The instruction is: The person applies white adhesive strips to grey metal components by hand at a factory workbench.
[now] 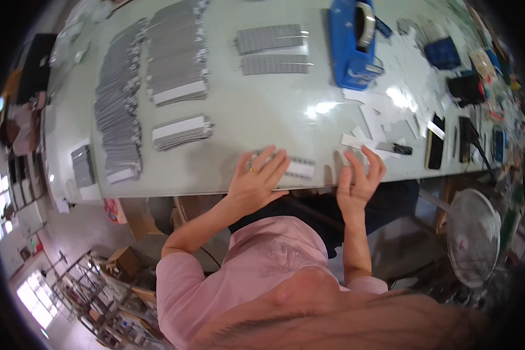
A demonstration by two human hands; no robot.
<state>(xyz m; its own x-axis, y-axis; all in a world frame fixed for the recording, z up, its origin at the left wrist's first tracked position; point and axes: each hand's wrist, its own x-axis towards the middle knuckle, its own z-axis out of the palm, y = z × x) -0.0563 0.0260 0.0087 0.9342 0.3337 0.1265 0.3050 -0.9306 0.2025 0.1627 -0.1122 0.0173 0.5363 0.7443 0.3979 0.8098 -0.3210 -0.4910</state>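
My left hand (259, 177) lies with its fingers stretched over a small white card (301, 168) with dark marks along its edges, near the table's front edge. Part of that card is hidden beneath the fingers. To its right, my right hand (361, 179) is held low by the table edge, fingers bent and apart, with nothing visible in them. Just beyond its fingertips are a white strip (356, 141) and a small black-ended tool (402, 150), whose kind I cannot make out.
Long overlapping rows of grey strips (116, 99) cover the table's left side, beside a smaller stack (182, 133). Two grey bundles (271, 39) lie farther back. A blue tape dispenser (345, 55) stands among paper scraps (379, 114). At the right are a dark flat device (435, 146) and a fan (473, 236).
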